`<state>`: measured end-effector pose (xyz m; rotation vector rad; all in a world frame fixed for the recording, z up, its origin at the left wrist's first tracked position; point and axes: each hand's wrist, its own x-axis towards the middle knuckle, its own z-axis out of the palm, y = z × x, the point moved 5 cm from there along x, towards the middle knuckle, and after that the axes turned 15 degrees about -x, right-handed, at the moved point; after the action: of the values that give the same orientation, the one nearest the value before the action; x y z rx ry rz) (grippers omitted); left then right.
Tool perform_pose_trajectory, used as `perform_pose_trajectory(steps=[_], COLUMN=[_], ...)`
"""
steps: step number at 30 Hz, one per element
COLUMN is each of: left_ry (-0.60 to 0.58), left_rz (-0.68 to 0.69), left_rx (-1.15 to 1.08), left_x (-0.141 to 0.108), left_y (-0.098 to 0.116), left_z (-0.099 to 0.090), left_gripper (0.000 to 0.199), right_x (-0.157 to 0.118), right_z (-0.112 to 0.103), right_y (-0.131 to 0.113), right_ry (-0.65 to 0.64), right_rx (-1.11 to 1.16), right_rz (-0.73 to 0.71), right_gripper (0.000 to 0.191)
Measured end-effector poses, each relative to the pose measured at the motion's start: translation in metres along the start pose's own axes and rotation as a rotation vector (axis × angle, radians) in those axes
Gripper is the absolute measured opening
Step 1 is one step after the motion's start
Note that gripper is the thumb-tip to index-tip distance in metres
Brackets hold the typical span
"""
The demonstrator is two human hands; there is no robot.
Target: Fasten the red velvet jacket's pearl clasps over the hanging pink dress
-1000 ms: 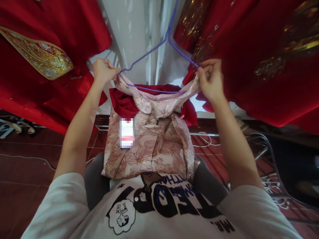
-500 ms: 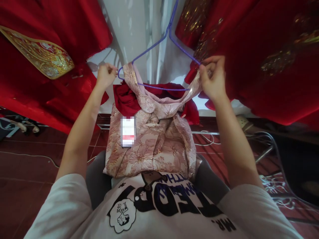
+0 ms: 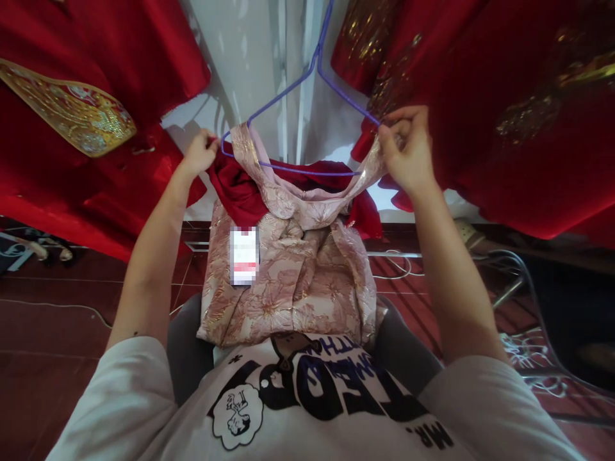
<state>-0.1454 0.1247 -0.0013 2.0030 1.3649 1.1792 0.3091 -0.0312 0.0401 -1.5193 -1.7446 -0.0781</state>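
So, our left hand (image 3: 199, 153) has its fingertips together on a corner of soft, crumpled red cloth (image 3: 235, 192), just beside the purple hanger (image 3: 319, 51), a slim triangle. Our right hand (image 3: 408, 150) is clamped on the right strap (image 3: 372, 163) at the hanger's end. The dress (image 3: 281, 301) lies near us, across our lap (image 3: 189, 342): pinkish brocade, raised glinting flowers, scooped neckline, with a flat rectangular tag (image 3: 245, 256) on its left.

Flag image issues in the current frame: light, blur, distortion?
Head view: edges dim, pale wall bright in patches; faint glints on the pink patterned garment; tag pixelated, unreadable; gold decoration at upper right soft; forearms look stretched, likely wide-angle distortion.
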Motion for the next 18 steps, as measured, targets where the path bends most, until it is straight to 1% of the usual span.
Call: perform_pose_trajectory(steps=[2,4,6,7,8,9,10,12,13,15,16,17,18], left_ry=[0.189,0.346,0.454,0.487,0.471,0.412,0.306,0.054,-0.06,-0.175,-0.198,-0.198,-0.192], left_rz=[-0.009,0.074,0.218,0.327,0.463,0.577,0.609,0.475,0.417,0.371,0.388,0.42,0.454], left_rx=[-0.036,-0.073,-0.13,-0.163,-0.191,-0.205,-0.21,-0.187,-0.171,-0.149,-0.138,-0.124,-0.11], left_x=[0.003,0.003,-0.004,-0.012,-0.023,-0.035,-0.046,-0.064,-0.071,-0.078,-0.078,-0.075,-0.07], left_y=[0.015,0.042,0.078,0.098,0.12,0.141,0.158,0.179,0.185,0.191,0.192,0.193,0.192], left_z=[-0.017,-0.026,-0.021,-0.014,-0.004,0.009,0.024,0.051,0.061,0.065,0.062,0.056,0.051], left_gripper=[0.031,0.033,0.032,0.033,0.038,0.049,0.056,0.057,0.06,0.062,0.061,0.059,0.057], right_x=[-0.003,-0.01,-0.02,-0.026,-0.031,-0.035,-0.038,-0.036,-0.032,-0.016,-0.005,0.006,0.016], right_z=[-0.003,-0.009,-0.016,-0.02,-0.023,-0.026,-0.029,-0.035,-0.038,-0.039,-0.038,-0.034,-0.028], right_y=[-0.001,-0.009,-0.021,-0.029,-0.036,-0.043,-0.049,-0.054,-0.054,-0.049,-0.046,-0.043,-0.04], right_ry=[0.037,0.049,0.029,0.015,-0.004,-0.023,-0.036,-0.065,-0.09,-0.178,-0.255,-0.348,-0.483], right_rx=[0.015,0.008,-0.008,-0.018,-0.026,-0.033,-0.037,-0.041,-0.045,-0.067,-0.084,-0.106,-0.127], right_rz=[0.002,-0.013,-0.026,-0.029,-0.035,-0.042,-0.042,-0.025,-0.005,0.037,0.056,0.071,0.093], right_gripper=[0.04,0.036,0.032,0.032,0.031,0.031,0.031,0.03,0.029,0.027,0.026,0.022,0.018])
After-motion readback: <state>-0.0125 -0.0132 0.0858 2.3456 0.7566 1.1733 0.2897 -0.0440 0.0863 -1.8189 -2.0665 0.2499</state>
